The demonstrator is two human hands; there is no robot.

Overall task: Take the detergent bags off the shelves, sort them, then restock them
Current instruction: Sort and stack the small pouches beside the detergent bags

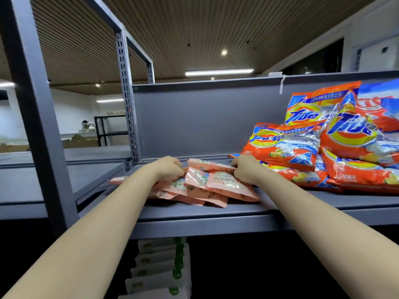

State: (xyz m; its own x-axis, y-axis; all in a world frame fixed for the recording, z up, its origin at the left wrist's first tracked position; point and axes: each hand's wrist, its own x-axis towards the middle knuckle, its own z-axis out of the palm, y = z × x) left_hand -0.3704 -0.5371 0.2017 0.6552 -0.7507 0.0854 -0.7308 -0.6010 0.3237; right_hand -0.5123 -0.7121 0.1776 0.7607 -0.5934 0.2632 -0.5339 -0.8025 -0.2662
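Head view: a loose heap of small pink detergent pouches (200,186) is seen lying on the grey metal shelf (216,214), near its front edge and just left of centre. The heap is flanked by both hands. The left hand (170,167), at the heap's 10 o'clock, is curled onto the pouches, and the right hand (246,169), at its 2 o'clock, is curled round the edge of a pouch; how firmly either grips cannot be told, as the fingers are hidden behind the knuckles.

The pouches overlap at odd angles and look slick, so a gather from two sides only would likely let the lower ones slide out. The front pouches lie close to the shelf lip and could be pushed over it if the heap is dragged towards 6 o'clock.

At 3 o'clock a pile of orange Tide bags (323,145) is stacked unevenly, its lowest bag touching or nearly touching the right hand; a nudge there might bring the leaning upper bags down onto the pouches. At 12 o'clock the shelf's back panel (194,121) blocks any push away. Below, at 6 o'clock, a row of white and green packets (164,266) is stored on a lower level, dimly lit. At 9 o'clock a perforated upright (126,93) stands.
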